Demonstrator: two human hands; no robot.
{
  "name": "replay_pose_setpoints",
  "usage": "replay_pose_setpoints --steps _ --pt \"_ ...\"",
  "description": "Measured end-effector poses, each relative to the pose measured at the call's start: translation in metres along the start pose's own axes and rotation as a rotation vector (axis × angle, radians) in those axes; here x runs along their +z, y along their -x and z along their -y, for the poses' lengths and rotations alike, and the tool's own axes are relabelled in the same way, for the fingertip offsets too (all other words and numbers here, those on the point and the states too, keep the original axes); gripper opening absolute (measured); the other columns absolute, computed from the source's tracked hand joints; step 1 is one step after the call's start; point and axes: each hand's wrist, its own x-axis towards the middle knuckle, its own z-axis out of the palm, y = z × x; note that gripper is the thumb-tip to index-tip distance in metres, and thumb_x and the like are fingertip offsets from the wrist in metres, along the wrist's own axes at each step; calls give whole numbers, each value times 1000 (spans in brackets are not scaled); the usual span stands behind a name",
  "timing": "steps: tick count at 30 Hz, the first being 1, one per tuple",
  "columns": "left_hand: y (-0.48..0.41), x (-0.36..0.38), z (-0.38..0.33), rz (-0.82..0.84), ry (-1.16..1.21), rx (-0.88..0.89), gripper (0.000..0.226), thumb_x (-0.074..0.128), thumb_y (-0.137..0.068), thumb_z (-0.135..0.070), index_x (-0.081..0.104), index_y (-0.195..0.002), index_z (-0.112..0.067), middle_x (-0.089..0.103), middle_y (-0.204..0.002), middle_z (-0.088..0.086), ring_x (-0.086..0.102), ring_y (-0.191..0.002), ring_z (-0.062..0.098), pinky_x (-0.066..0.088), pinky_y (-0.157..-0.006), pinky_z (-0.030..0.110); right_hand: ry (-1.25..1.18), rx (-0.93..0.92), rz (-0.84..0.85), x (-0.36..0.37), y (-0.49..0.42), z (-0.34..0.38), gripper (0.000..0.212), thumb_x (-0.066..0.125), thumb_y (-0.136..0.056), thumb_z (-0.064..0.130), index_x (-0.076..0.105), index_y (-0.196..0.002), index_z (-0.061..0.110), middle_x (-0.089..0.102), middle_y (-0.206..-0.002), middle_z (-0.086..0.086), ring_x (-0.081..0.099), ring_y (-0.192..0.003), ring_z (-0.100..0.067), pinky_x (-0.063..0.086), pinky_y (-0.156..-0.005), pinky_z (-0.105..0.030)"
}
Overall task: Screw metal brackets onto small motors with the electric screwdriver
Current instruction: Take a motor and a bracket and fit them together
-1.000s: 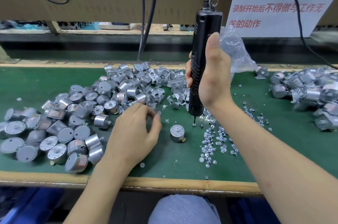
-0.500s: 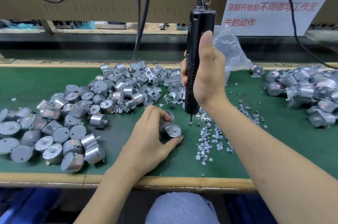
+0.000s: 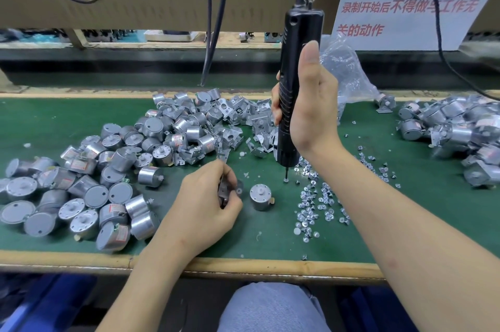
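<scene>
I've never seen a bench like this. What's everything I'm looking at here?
mat: one, green, covering the bench
screws: many, silver, scattered right of centre
lone motor: one, silver, standing left of the screws
screwdriver: one, black, upright, hung from above, tip beside the screws
bracket: one, grey, in the left hand
loose motors: many, silver, heap at left
loose brackets: many, silver, heap at centre back
right heap: many silver motors, seemingly bracketed, far right
bag: one, clear, behind the right hand
sign: one, white with red characters, top right
cables: several, black, hanging at back
left hand: pinches the bracket
right hand: grips the screwdriver
</scene>
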Motion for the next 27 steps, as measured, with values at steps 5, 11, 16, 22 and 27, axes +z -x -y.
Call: replay_pose_setpoints --steps 5,11,16,22,27 --pt "4 1 2 77 52 -72 36 67 -81 -13 47 -106 -30 59 -81 -16 57 -71 5 40 -63 10 21 -19 0 1 1 1 82 41 -86 67 44 -83 -14 48 -53 -11 45 -41 -21 37 -41 -26" --pt "2 -1 -2 30 14 -119 31 72 -84 -17 53 -106 -29 58 -91 -20 56 -77 -3 38 -68 4 18 -12 -4 0 1 1 80 42 -85 67 45 -81 -12 48 -52 -8 45 -42 -20 37 -41 -26" --pt "2 -4 -2 38 45 -158 27 74 -85 -13 67 -109 -24 60 -80 -18 57 -65 -3 45 -51 7 23 -12 -4 0 0 0 79 42 -86 67 45 -80 -11 49 -51 -7 45 -41 -21 37 -41 -26" --pt "1 -4 2 -41 128 -190 22 76 -84 -8 73 -101 -21 70 -88 -21 65 -80 -4 49 -71 9 29 -22 -9 1 0 -1 80 42 -86 68 46 -81 -12 49 -53 -10 46 -41 -20 37 -42 -27" --pt "5 -1 3 -112 505 -304 24 75 -84 -5 71 -98 -24 75 -93 -12 72 -85 7 54 -76 15 26 -16 -17 0 -1 -1 76 42 -86 67 45 -78 -8 49 -50 -5 46 -41 -21 37 -42 -27"
